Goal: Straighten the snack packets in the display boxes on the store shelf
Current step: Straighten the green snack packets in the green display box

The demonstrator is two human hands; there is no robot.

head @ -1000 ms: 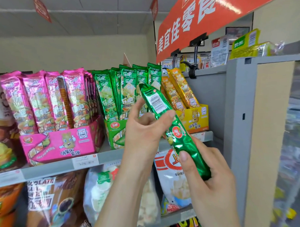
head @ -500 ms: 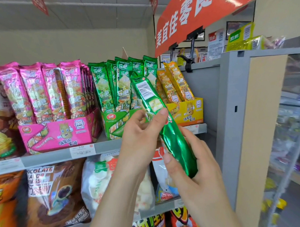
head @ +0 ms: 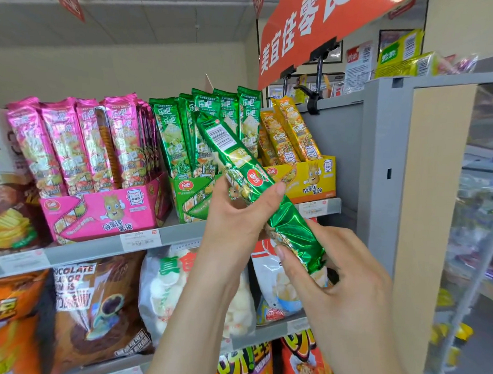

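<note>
While both hands are holding it out in front of the shelf, the long shiny green foil snack packet [head: 251, 175] is lying on a diagonal. Its long axis is running from upper left to lower right. The barcode end is pointing up at the upright green packets [head: 169, 136] in the green cardboard display box [head: 194, 196], and the crimped end is pointing down toward the person.

The left hand [head: 233, 217] is pinching the packet near its middle, its grip clenched on the foil with a fingertip lying just below the red logo. The right hand [head: 348, 280] is grasping the lower end, thumb on the front face and fingers curling behind.

The green box is sitting between the pink cardboard display box [head: 99, 209] and the yellow cardboard display box [head: 315, 178], both just beside it. All three are standing at the front edge of the grey metal shelf [head: 98, 247]. A grey upright panel [head: 380, 163] is closing off the right side, near the yellow box. An orange hanging sign [head: 315, 29] is reaching low over the yellow packets, while bare wall is showing above the green row.

Compared with a second ago, the packet's upper end is overlapping the green row nearer its middle rather than its right side. The left fingertip is sitting lower along the packet, and the tilt is staying much the same.
</note>
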